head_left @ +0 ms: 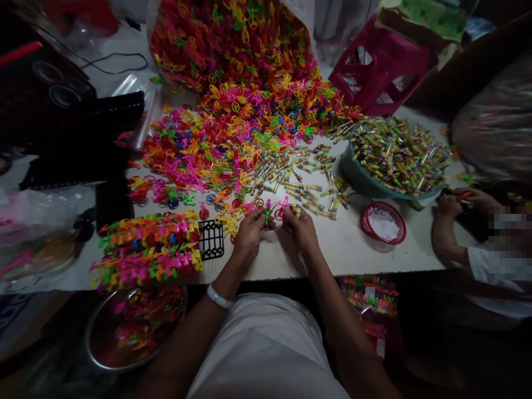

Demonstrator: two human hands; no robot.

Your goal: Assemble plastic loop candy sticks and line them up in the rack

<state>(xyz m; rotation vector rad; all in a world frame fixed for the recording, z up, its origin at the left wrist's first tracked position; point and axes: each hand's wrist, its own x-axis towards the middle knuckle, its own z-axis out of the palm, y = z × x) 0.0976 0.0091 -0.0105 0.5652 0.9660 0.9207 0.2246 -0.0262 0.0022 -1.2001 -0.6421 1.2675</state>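
My left hand pinches a small green and pink plastic piece above the table's front part. Close beside it, my right hand is closed on a small pink plastic piece; a patterned bit also shows at its fingers. Beyond my hands lie many small clear-ended tubes with yellow-green wrapping. Left of them spreads a large heap of colourful plastic pieces. A black grid rack stands left of my left hand, with rows of colourful pieces covering most of it.
A green basin heaped with tubes and a red basket holding white bits stand at right. Behind are a big bag of pieces and a pink stool. A metal bowl sits below left. Another person's hands work at far right.
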